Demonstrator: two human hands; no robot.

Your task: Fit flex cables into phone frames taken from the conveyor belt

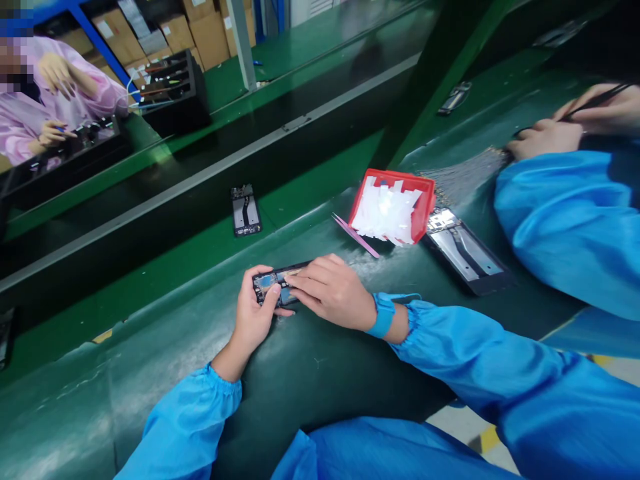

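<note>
An opened smartphone (266, 281), with its circuit board and blue patches showing, lies across the fingers of my left hand (250, 316). My left thumb presses on its near side and the fingers wrap round its end. Over the phone's other half, my right hand (340, 293) has its fingertips pressed together against the inside. Whatever they pinch, if anything, is hidden, and the palm covers that end of the phone. A blue wrist strap (383, 316) circles my right wrist. Beyond it lie pink tweezers (357, 236), beside a red tray (431, 193) heaped with white strips (386, 211).
Another opened phone (467, 252) rests against the tray's right side. One more phone (246, 212) lies on the green line ahead. At right, a co-worker's hands (555, 130) hold a dark tool near thin wires. Across the line sits a person in pink (95, 80).
</note>
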